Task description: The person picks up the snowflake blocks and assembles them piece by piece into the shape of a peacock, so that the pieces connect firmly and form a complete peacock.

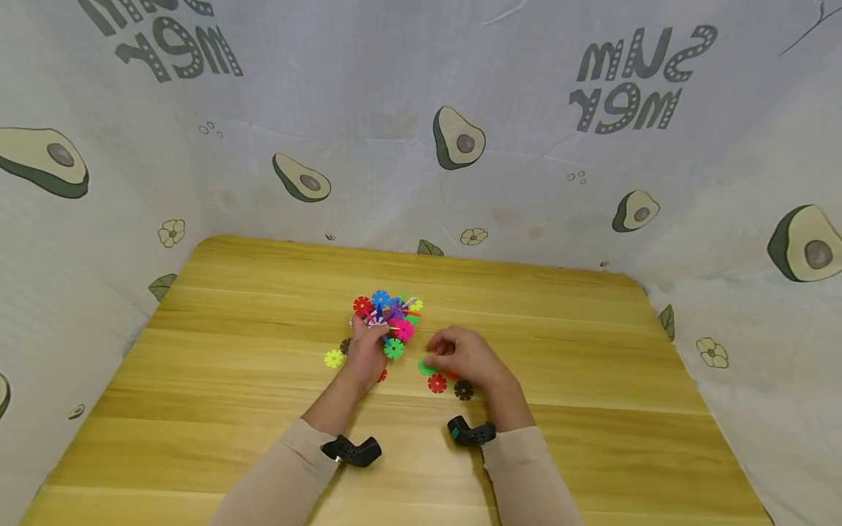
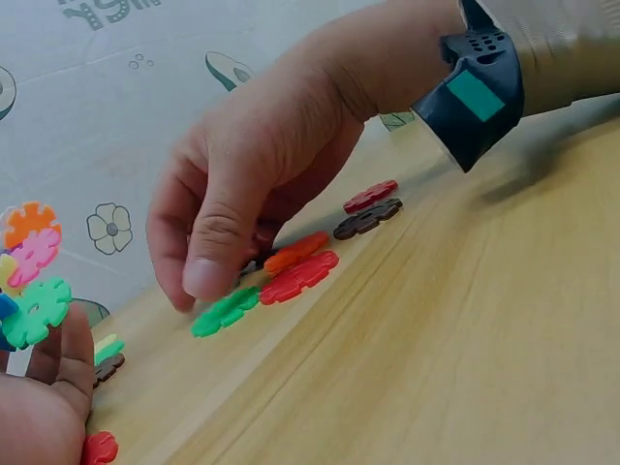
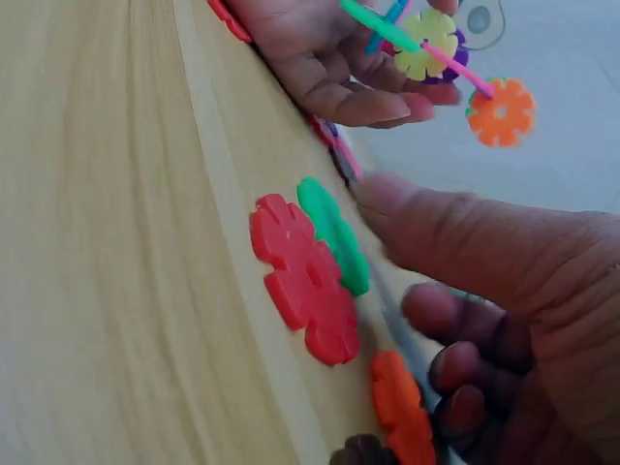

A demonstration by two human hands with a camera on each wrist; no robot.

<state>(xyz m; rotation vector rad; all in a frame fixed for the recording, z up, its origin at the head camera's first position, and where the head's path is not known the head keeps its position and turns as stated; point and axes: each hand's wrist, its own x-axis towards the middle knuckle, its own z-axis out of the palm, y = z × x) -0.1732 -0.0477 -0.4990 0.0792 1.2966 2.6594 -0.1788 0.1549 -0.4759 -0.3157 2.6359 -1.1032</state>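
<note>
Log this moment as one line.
left hand: holds joined discs | right hand: near loose green disc | nearby: red disc | surface: wooden table

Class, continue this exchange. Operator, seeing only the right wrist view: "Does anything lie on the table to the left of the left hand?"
Observer: Yes, the head view shows a yellow disc left of the left hand.
Operator: What lies beyond the dark piece at my picture's bottom edge?
Observer: A red disc, shown in the left wrist view.
Operator: Is anything worn on the wrist of the right hand?
Observer: Yes, a black device.
</note>
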